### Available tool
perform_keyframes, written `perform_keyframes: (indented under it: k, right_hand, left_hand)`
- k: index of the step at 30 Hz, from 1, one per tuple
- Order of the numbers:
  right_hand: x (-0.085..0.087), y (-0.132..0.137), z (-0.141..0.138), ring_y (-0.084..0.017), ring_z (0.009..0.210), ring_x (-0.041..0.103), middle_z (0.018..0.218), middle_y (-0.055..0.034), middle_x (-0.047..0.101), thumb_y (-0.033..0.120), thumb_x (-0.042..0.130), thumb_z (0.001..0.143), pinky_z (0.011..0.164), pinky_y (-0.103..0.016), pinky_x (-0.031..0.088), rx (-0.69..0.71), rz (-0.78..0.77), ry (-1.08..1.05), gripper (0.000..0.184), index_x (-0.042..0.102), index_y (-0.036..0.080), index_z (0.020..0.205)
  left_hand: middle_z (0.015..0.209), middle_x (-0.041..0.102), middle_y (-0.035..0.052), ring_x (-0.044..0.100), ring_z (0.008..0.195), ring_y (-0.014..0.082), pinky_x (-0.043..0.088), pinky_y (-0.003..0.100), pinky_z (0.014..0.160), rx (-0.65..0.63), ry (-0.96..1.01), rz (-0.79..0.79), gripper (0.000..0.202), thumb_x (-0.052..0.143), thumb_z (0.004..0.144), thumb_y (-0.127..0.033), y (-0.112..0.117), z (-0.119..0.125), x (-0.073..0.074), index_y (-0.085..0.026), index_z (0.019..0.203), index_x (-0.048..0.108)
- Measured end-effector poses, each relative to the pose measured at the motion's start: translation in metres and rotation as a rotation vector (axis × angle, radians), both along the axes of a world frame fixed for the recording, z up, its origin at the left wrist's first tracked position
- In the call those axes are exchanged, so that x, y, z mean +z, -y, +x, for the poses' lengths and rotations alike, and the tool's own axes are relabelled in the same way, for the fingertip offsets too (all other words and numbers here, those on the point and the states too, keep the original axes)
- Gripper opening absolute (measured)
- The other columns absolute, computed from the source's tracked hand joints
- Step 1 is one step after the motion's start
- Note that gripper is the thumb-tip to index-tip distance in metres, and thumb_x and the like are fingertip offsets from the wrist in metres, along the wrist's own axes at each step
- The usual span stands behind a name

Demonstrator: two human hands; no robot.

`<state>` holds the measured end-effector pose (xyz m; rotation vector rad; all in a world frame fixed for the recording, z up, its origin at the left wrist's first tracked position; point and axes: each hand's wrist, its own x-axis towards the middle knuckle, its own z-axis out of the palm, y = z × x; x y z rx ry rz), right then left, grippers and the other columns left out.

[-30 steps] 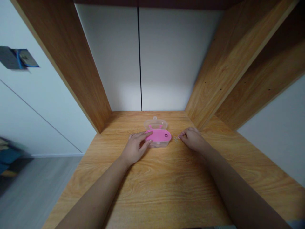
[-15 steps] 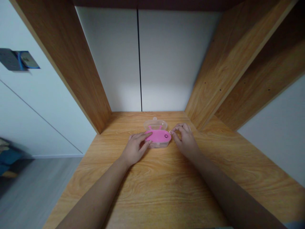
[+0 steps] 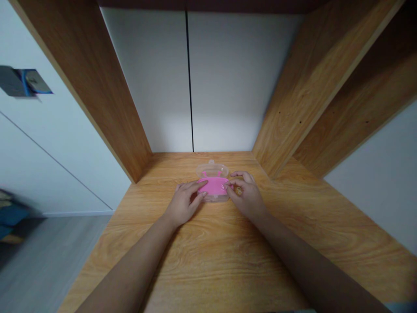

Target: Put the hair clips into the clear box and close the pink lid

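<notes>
The clear plastic case with a pink lid (image 3: 213,186) lies flat on the wooden desk (image 3: 208,261), between both hands. The left hand (image 3: 184,202) sits at its near left side, its slightly spread fingers (image 3: 193,187) pressing on the pink lid while the lowest finger reaches the near edge. The right hand (image 3: 244,193) has its fingers (image 3: 235,182) curled in a pinch on the case's right end, one arching above the rim. A small clear tab (image 3: 212,161) sticks out at the far edge. Beyond rise wooden side panels (image 3: 312,87) and a white back panel (image 3: 146,87) split by a black seam (image 3: 189,87).
</notes>
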<state>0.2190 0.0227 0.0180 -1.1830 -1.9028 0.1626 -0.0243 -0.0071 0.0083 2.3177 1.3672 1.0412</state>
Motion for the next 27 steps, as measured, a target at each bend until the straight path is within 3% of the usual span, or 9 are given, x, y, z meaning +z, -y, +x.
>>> perform_keyframes:
  k: [6,10,14,16,19,27]
  right_hand:
    - [0.005,0.001,0.001,-0.024,0.103,0.062,0.108,-0.0092,0.063,0.022,0.065,0.084,0.094,-0.042,0.049,0.025,0.059,0.008,0.011,0.076,0.023,0.083]
    - [0.010,-0.013,0.024,-0.026,0.101,0.063,0.103,-0.0110,0.066,0.026,0.059,0.087,0.092,-0.040,0.050,-0.088,0.075,0.059,0.017,0.074,0.020,0.091]
    - [0.020,-0.030,0.063,-0.028,0.097,0.066,0.101,-0.0121,0.073,0.028,0.053,0.091,0.087,-0.039,0.048,-0.281,-0.136,0.372,0.023,0.073,0.018,0.097]
    - [0.025,-0.034,0.078,-0.027,0.087,0.068,0.095,-0.0113,0.075,0.033,0.050,0.093,0.075,-0.036,0.047,-0.331,-0.326,0.527,0.027,0.073,0.020,0.092]
    - [0.030,-0.035,0.089,-0.026,0.084,0.069,0.092,-0.0106,0.076,0.036,0.050,0.093,0.065,-0.032,0.042,-0.345,-0.490,0.621,0.027,0.073,0.021,0.089]
    - [0.026,-0.031,0.085,-0.023,0.079,0.068,0.089,-0.0120,0.074,0.033,0.052,0.090,0.062,-0.029,0.040,-0.327,-0.611,0.736,0.025,0.070,0.019,0.081]
  left_hand:
    - [0.125,0.070,0.0090,0.063,0.118,0.0261,0.046,0.044,0.099,-0.003,0.003,0.006,0.037,0.052,0.100,-0.038,-0.001,0.000,-0.001,-0.026,0.134,0.060]
    - [0.127,0.069,0.0085,0.062,0.121,0.0262,0.045,0.044,0.100,-0.002,0.001,0.002,0.037,0.052,0.100,-0.037,0.000,0.000,0.000,-0.026,0.134,0.060]
    - [0.126,0.070,0.0087,0.063,0.120,0.0263,0.046,0.045,0.100,0.002,0.005,0.007,0.037,0.052,0.100,-0.037,0.000,-0.001,0.000,-0.026,0.134,0.060]
    - [0.124,0.070,0.0084,0.063,0.118,0.0260,0.046,0.044,0.099,0.001,0.006,0.009,0.036,0.052,0.100,-0.037,0.000,0.000,0.000,-0.026,0.134,0.060]
    - [0.124,0.070,0.0080,0.063,0.118,0.0257,0.046,0.044,0.099,0.002,0.004,0.008,0.036,0.052,0.100,-0.037,-0.001,0.000,0.000,-0.027,0.134,0.060]
    - [0.130,0.068,0.0078,0.061,0.123,0.0263,0.044,0.046,0.102,0.009,-0.007,-0.001,0.037,0.051,0.100,-0.038,0.001,-0.001,-0.001,-0.027,0.134,0.060]
